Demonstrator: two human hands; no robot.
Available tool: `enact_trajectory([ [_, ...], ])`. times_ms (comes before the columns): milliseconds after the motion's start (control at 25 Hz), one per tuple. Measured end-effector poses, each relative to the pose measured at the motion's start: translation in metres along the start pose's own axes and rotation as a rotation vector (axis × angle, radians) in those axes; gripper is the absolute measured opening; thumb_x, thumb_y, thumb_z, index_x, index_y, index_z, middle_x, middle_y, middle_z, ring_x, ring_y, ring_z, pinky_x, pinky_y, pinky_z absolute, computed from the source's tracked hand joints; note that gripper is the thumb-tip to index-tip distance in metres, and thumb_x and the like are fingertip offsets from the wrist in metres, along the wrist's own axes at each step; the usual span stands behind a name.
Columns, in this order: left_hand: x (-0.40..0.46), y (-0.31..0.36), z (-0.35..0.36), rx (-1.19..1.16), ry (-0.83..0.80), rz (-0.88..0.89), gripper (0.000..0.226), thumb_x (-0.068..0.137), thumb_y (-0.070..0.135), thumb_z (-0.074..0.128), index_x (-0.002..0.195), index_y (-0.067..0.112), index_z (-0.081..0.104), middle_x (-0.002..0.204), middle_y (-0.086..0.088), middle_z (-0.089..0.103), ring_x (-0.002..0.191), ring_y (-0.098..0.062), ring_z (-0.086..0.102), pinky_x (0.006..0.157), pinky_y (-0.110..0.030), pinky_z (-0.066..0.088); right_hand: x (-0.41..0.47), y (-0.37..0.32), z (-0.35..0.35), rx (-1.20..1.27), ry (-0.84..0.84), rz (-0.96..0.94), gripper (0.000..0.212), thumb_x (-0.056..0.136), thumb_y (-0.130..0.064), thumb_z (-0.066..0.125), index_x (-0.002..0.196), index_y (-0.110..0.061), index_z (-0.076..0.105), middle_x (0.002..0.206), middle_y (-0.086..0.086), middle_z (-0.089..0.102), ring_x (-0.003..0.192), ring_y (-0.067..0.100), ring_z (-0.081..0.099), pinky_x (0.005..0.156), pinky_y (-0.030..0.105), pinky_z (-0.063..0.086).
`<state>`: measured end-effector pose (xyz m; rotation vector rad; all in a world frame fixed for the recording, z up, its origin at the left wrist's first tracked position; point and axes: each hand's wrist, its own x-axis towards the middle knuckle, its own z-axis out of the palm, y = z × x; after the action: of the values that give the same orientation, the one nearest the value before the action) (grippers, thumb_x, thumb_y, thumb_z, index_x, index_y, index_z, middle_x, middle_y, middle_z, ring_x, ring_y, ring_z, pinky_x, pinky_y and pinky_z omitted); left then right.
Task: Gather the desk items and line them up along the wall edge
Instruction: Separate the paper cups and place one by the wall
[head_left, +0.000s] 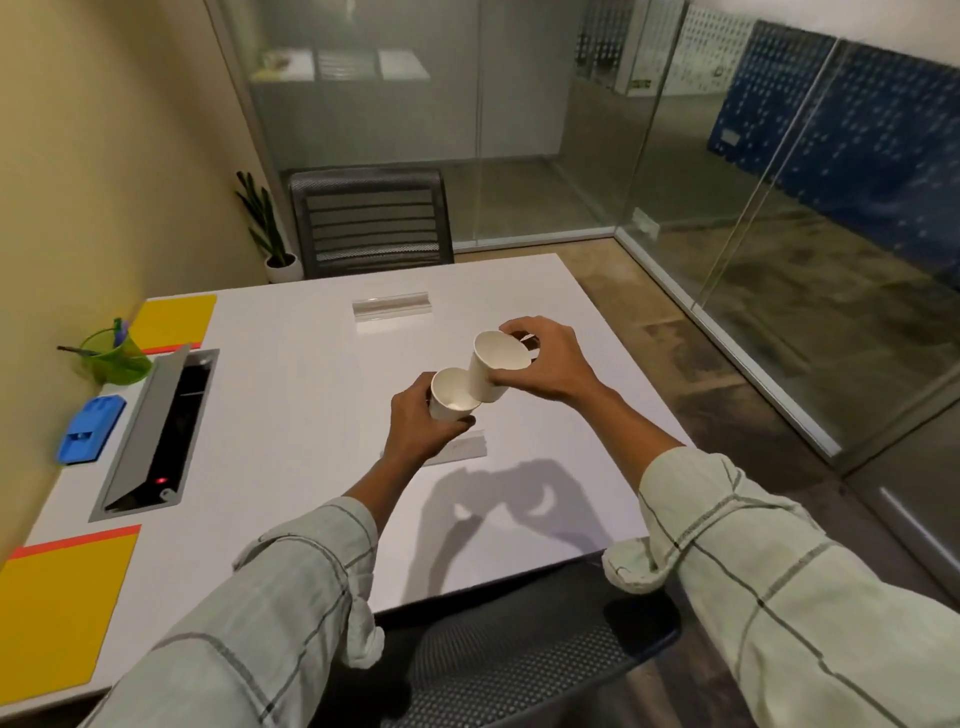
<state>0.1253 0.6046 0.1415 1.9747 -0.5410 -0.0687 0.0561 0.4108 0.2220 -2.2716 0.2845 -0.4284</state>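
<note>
Two white paper cups are held above the middle of the white desk (291, 415), well apart from the wall edge: the lower white paper cup (451, 400) is grasped by the left hand (421, 421) with its mouth turned up, and the taller white paper cup (493, 371) is grasped from above by the right hand (545, 361), its long axis tilted and its mouth pointed up and to the left. The gathering step is judged to be in hand, with the tilted cup's base brought to the lower cup's rim, probably for stacking. For the next move the tilted cup needs to be set upright and lowered inside, and then the pair carried to the wall edge, near the green translucent pen holder (117, 358) and the blue plastic stapler-like item (89, 428).
</note>
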Motion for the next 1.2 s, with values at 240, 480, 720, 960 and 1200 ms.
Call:
enact_trajectory([
  [240,0.0,-0.013,0.027,0.063,0.154,-0.14,0.059,0.055,0.017,0.088,0.108,0.017,0.062,0.096,0.005,0.067,0.089,-0.018,0.063,0.074,-0.023,0.051,0.025,0.085,0.001,-0.003,-0.033,0.068,0.07,0.057,-0.033,0.092,0.118,-0.014,0.064,0.117,0.006,0.063,0.102,0.02,0.061,0.085,0.03,0.053],
  [480,-0.006,-0.008,0.071,0.076,0.246,-0.277,0.065,0.053,0.025,0.086,0.112,0.014,0.061,0.101,0.002,0.069,0.093,-0.017,0.064,0.077,-0.023,0.051,0.018,0.168,0.035,-0.12,-0.26,0.163,0.082,0.062,-0.03,0.089,0.133,-0.01,0.053,0.129,0.008,0.052,0.114,0.028,0.057,0.094,0.036,0.048],
  [720,-0.006,-0.011,0.086,0.083,0.236,-0.297,0.067,0.052,0.029,0.084,0.113,0.015,0.059,0.103,0.004,0.068,0.093,-0.013,0.063,0.073,-0.012,0.046,0.024,0.19,0.067,-0.151,-0.393,0.169,0.084,0.067,-0.024,0.085,0.14,-0.008,0.045,0.137,0.009,0.044,0.12,0.03,0.054,0.098,0.038,0.047],
  [960,-0.006,-0.02,0.087,0.094,0.221,-0.295,0.066,0.054,0.03,0.084,0.113,0.017,0.058,0.102,0.006,0.069,0.094,-0.012,0.065,0.077,-0.023,0.052,0.02,0.201,0.082,-0.186,-0.422,0.233,0.084,0.07,-0.024,0.083,0.142,-0.007,0.042,0.14,0.01,0.041,0.121,0.032,0.054,0.099,0.038,0.045],
  [1200,-0.008,-0.031,0.085,0.096,0.19,-0.292,0.063,0.054,0.028,0.084,0.111,0.018,0.059,0.1,0.007,0.069,0.093,-0.012,0.065,0.076,-0.025,0.053,0.02,0.205,0.093,-0.17,-0.4,0.281,0.082,0.07,-0.026,0.083,0.14,-0.009,0.044,0.139,0.009,0.041,0.117,0.033,0.056,0.098,0.038,0.046],
])
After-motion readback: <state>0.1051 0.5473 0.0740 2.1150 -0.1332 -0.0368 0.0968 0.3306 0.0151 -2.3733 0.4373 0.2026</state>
